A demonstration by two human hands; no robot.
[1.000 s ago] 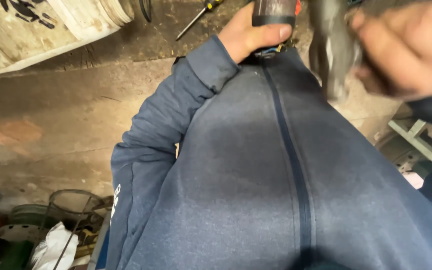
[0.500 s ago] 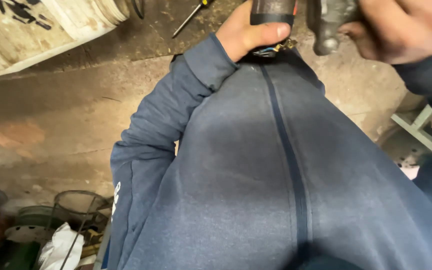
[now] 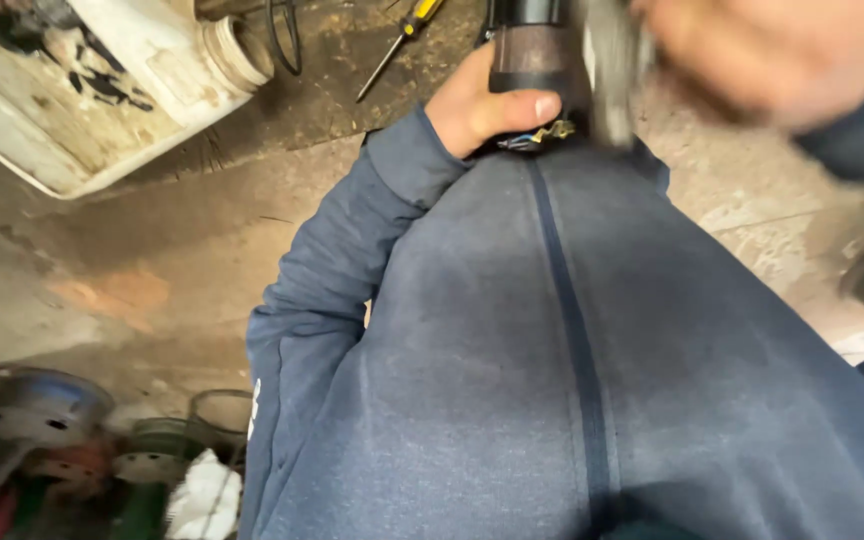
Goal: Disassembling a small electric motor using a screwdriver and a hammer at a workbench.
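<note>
Between the left hand's (image 3: 477, 105) fingers (image 3: 512, 106) sits a dark cylindrical tool body with a brownish band (image 3: 530, 50), held upright against the lap of the blue-grey zip-front garment (image 3: 552, 340); thumb wrapped firm across the front, other fingers hidden behind, so a closed grip. Just below the thumb, a small knot of coloured wires (image 3: 542, 133) shows at the cylinder's base. Right hand (image 3: 782, 55) heavily blurred at upper right; it seems to carry a grey metal part (image 3: 612, 70) just beside the cylinder, but whether those fingers are closed on it I cannot tell. Judged step: fitting or working the metal part against the held cylinder, with the left hand steadying. The next move looks to need the cylinder kept still and the part lined up squarely beside it. Beyond the left fingers, on the dirty concrete floor (image 3: 132, 260): a yellow-handled screwdriver (image 3: 400, 40), and well apart a grimy white plastic jerrycan (image 3: 102, 80) on its side. Bottom left: scattered round metal parts (image 3: 42, 410) and a white rag (image 3: 202, 500).
</note>
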